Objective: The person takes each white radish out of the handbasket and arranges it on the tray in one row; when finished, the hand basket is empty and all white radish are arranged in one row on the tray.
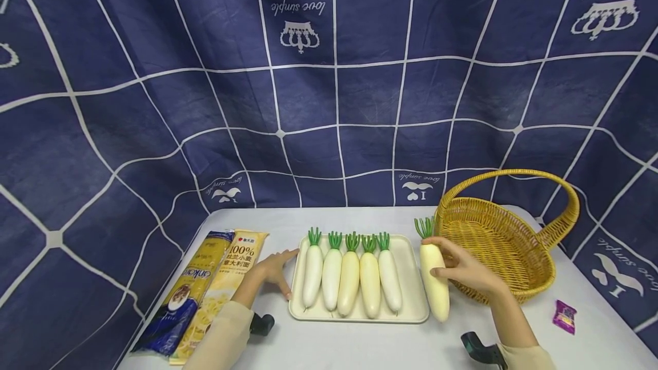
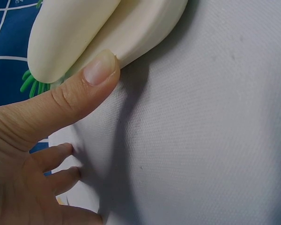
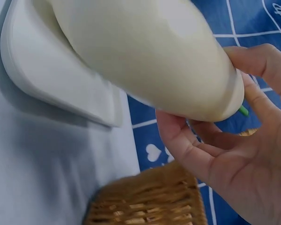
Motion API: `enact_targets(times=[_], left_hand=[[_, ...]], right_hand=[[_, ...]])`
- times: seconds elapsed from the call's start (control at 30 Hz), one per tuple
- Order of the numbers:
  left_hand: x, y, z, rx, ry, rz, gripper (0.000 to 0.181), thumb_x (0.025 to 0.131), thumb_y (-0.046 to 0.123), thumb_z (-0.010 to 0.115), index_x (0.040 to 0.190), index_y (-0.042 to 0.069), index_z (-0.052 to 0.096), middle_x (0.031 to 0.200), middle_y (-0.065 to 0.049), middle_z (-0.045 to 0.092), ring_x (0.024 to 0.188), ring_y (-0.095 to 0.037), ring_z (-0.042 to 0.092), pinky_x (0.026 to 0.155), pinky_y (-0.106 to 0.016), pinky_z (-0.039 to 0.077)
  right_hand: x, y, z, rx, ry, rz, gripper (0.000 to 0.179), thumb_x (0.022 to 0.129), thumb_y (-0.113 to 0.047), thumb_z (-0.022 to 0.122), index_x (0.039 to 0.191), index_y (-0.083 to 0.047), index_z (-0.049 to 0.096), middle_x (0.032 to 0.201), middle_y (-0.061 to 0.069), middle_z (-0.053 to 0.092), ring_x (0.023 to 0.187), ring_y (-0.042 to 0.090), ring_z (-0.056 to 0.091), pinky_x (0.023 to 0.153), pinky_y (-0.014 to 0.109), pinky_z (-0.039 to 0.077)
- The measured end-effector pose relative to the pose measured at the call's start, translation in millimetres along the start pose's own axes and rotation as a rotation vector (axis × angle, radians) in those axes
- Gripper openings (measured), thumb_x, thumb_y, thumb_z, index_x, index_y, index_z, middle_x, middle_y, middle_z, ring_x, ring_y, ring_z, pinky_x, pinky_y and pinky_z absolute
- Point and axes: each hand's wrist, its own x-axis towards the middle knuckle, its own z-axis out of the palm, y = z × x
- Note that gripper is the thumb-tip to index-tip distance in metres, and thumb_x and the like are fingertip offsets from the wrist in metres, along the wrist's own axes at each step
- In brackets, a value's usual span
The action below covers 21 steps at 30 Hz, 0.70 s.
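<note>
My right hand [image 1: 465,267] grips a pale yellow daikon radish [image 1: 434,293] with green leaf stubs, thumb on one side and fingers on the other. It is held at the right edge of a cream tray [image 1: 415,293], left of the basket. In the right wrist view the radish [image 3: 150,51] fills the upper part, fingertips around its leafy end. Several white and pale yellow radishes [image 1: 349,284] lie side by side on the tray, leaves toward the back. My left hand [image 1: 272,272] rests at the tray's left side, fingers spread; the thumb [image 2: 100,70] touches the rim in the left wrist view.
A wicker basket [image 1: 493,244] with a tall arched handle stands at the right. Two pasta packets, one blue [image 1: 180,296] and one yellow [image 1: 221,296], lie at the left. A small purple packet [image 1: 565,317] lies front right. A blue curtain [image 1: 370,96] hangs behind the table.
</note>
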Motion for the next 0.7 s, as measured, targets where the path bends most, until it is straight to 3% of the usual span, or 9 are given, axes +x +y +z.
enact_targets(times=[0.1,0.3,0.5,0.7], left_hand=[[0.2,0.2,-0.1,-0.004,-0.001,-0.002,0.114,0.046,0.017,0.093,0.145,0.008,0.036,0.146,-0.028,0.032,0.133,-0.052,0.025,0.110,-0.061,0.021],[0.1,-0.4,0.4,-0.014,0.001,0.003,0.114,0.046,0.017,0.092,0.145,0.008,0.036,0.145,-0.028,0.032,0.133,-0.052,0.024,0.110,-0.061,0.020],[-0.5,-0.7,0.6,-0.021,0.004,0.002,0.114,0.046,0.016,0.093,0.144,0.007,0.036,0.145,-0.028,0.032,0.133,-0.053,0.024,0.110,-0.062,0.020],[-0.8,-0.1,0.0,-0.027,0.003,0.001,0.114,0.046,0.015,0.092,0.145,0.008,0.036,0.146,-0.028,0.032,0.133,-0.053,0.024,0.110,-0.062,0.020]], right_hand=[[7.7,5.1,4.2,-0.014,0.018,0.030,0.058,0.085,-0.005,0.064,0.136,0.002,0.038,0.131,0.028,0.042,0.108,0.027,0.053,0.082,0.032,0.052],[20.3,12.5,15.1,-0.035,0.069,0.094,0.063,0.083,-0.010,0.064,0.139,0.001,0.037,0.116,0.027,0.049,0.092,0.028,0.057,0.073,0.034,0.053],[29.3,20.7,22.3,-0.047,0.133,0.139,0.065,0.080,-0.011,0.066,0.138,-0.001,0.040,0.108,0.022,0.053,0.092,0.024,0.053,0.071,0.033,0.052],[36.0,32.0,29.8,-0.118,0.131,0.169,0.066,0.080,-0.013,0.066,0.139,0.000,0.038,0.106,0.023,0.055,0.091,0.025,0.055,0.068,0.031,0.051]])
